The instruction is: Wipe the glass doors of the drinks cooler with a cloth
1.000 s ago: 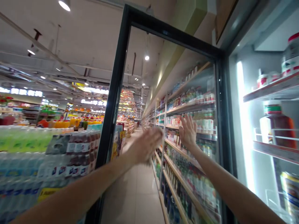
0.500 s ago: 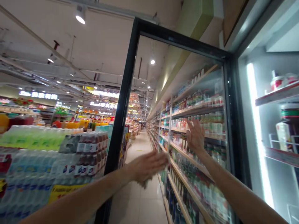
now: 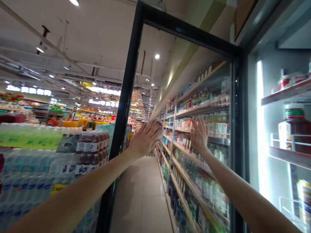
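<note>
An open glass fridge door with a black frame (image 3: pixel 128 97) stands in front of me. My left hand (image 3: pixel 145 138) presses a pale cloth (image 3: pixel 159 123) against the glass at mid height; only the cloth's edges show past the fingers. My right hand (image 3: pixel 199 134) lies flat on the glass further right, fingers spread and holding nothing. Through the glass I see the aisle's long drink shelves (image 3: pixel 194 111).
The open fridge (image 3: pixel 289 94) on the right has lit shelves with a dark juice bottle (image 3: pixel 295 129) and jars. Stacked packs of bottled drinks (image 3: pixel 48 161) fill the left. A tiled aisle floor (image 3: pixel 145 200) runs ahead between them.
My left hand with the cloth swept down the glass and has now come back up and slightly left. My right hand has stayed flat on the glass in nearly the same spot.
</note>
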{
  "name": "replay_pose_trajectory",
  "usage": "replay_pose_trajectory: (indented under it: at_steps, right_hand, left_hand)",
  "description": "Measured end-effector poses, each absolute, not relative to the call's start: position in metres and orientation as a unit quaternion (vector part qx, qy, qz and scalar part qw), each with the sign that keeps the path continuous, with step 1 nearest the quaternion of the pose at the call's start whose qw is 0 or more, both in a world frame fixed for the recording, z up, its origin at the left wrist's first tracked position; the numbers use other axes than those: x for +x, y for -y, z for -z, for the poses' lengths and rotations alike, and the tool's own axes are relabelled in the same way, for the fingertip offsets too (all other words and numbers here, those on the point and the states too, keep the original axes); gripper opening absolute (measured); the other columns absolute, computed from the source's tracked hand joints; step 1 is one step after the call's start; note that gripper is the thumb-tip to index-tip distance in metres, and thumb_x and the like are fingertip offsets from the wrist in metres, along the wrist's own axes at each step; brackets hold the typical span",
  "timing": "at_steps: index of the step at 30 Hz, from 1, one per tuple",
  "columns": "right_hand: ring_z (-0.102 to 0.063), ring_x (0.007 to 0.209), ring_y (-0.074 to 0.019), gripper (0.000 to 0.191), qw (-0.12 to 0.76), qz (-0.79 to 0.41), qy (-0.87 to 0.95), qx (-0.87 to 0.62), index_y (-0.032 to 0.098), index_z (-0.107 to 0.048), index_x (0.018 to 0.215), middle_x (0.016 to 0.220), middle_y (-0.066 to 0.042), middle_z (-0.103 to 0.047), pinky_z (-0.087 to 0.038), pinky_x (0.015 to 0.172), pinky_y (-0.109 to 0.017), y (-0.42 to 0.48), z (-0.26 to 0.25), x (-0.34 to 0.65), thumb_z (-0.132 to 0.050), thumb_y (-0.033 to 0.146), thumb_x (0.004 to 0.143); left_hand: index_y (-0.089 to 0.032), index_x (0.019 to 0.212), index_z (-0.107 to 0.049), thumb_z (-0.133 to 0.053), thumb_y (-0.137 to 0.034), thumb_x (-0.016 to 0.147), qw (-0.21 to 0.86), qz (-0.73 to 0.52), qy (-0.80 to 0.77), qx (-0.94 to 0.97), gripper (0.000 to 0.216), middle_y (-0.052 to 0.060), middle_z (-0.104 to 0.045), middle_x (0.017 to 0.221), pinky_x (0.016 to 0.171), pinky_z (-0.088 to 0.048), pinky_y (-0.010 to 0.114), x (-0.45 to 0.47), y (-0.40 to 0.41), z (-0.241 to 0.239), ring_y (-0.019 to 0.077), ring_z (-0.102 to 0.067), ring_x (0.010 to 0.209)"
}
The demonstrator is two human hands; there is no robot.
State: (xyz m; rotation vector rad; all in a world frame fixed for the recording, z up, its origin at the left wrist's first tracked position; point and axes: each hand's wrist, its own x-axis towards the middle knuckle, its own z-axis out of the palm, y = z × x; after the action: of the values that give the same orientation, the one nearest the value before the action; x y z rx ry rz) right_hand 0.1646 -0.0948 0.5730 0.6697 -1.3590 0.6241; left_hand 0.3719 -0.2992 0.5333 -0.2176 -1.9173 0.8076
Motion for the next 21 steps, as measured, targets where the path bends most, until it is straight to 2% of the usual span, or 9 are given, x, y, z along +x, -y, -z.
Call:
replay_pose_trajectory:
  at_steps: [3,5,7,9,11,15,16,20,21]
  right_hand:
    - [-0.029,0.136,-0.0239,0.047,0.685,-0.274,0.605,0.3,0.027,-0.039,0.137,0.146,-0.006,-0.036,-0.024,0.108,-0.05,0.095,-0.573,0.164,-0.031,0.029,0.091]
    - [-0.029,0.136,-0.0234,0.046,0.688,-0.268,0.605,0.299,0.026,-0.041,0.136,0.146,-0.006,-0.037,-0.024,0.109,-0.049,0.095,-0.573,0.163,-0.031,0.029,0.091]
    - [-0.03,0.136,-0.0232,0.046,0.69,-0.268,0.604,0.296,0.026,-0.041,0.135,0.145,-0.007,-0.037,-0.024,0.109,-0.048,0.095,-0.573,0.163,-0.031,0.029,0.091]
    - [-0.03,0.136,-0.0231,0.046,0.691,-0.274,0.6,0.295,0.026,-0.042,0.135,0.144,-0.007,-0.039,-0.024,0.108,-0.048,0.095,-0.573,0.163,-0.03,0.029,0.091]
    - [-0.031,0.136,-0.0229,0.046,0.691,-0.281,0.595,0.298,0.026,-0.042,0.135,0.144,-0.007,-0.04,-0.024,0.108,-0.049,0.095,-0.573,0.163,-0.03,0.029,0.091]
    - [-0.03,0.136,-0.0225,0.045,0.691,-0.285,0.588,0.308,0.027,-0.043,0.134,0.143,-0.007,-0.042,-0.025,0.108,-0.048,0.093,-0.573,0.163,-0.031,0.028,0.091]
    - [-0.03,0.136,-0.0226,0.045,0.691,-0.288,0.588,0.308,0.026,-0.044,0.134,0.143,-0.007,-0.042,-0.025,0.108,-0.048,0.093,-0.573,0.163,-0.031,0.028,0.091]
    - [-0.03,0.136,-0.0233,0.044,0.685,-0.3,0.589,0.308,0.026,-0.045,0.133,0.143,-0.007,-0.041,-0.025,0.108,-0.049,0.093,-0.573,0.163,-0.03,0.029,0.091]
    - [-0.03,0.136,-0.0235,0.045,0.683,-0.301,0.59,0.308,0.026,-0.045,0.133,0.143,-0.007,-0.041,-0.025,0.108,-0.049,0.093,-0.573,0.163,-0.03,0.029,0.091]
  left_hand:
    - [-0.018,0.137,-0.036,-0.048,-0.038,0.082,0.363,-0.401,0.8,-0.259,0.06,0.005,-0.034,0.147,0.112,-0.021,0.041,0.358,0.284,-0.517,0.0238,-0.019,0.139]
    - [-0.021,0.135,-0.04,-0.045,-0.04,0.083,0.282,-0.43,0.78,-0.356,0.055,0.001,-0.035,0.146,0.113,-0.019,0.036,0.349,0.273,-0.51,0.0191,-0.021,0.139]
    - [-0.019,0.137,-0.036,-0.04,-0.037,0.086,0.322,-0.412,0.794,-0.311,0.054,0.003,-0.033,0.148,0.114,-0.018,0.038,0.343,0.263,-0.521,0.0196,-0.02,0.139]
    - [-0.016,0.14,-0.029,-0.037,-0.033,0.088,0.434,-0.355,0.809,-0.175,0.055,0.007,-0.029,0.149,0.112,-0.018,0.045,0.339,0.255,-0.539,0.0242,-0.017,0.14]
    - [-0.015,0.14,-0.029,-0.041,-0.032,0.087,0.474,-0.336,0.803,-0.132,0.058,0.009,-0.029,0.149,0.112,-0.018,0.048,0.335,0.25,-0.549,0.0276,-0.017,0.14]
    - [-0.018,0.137,-0.035,-0.046,-0.037,0.083,0.344,-0.43,0.766,-0.332,0.059,0.004,-0.036,0.146,0.113,-0.019,0.039,0.332,0.254,-0.54,0.0214,-0.023,0.138]
    - [-0.018,0.137,-0.035,-0.045,-0.037,0.084,0.341,-0.435,0.762,-0.338,0.058,0.003,-0.037,0.145,0.113,-0.019,0.039,0.334,0.257,-0.542,0.0208,-0.023,0.138]
    - [-0.018,0.138,-0.034,-0.041,-0.029,0.086,0.516,-0.347,0.773,-0.127,0.055,0.007,-0.034,0.147,0.111,-0.018,0.048,0.351,0.273,-0.565,0.0264,-0.018,0.139]
    - [-0.018,0.138,-0.035,-0.041,-0.029,0.086,0.529,-0.339,0.77,-0.112,0.053,0.008,-0.034,0.146,0.111,-0.018,0.048,0.354,0.276,-0.566,0.0269,-0.018,0.139]
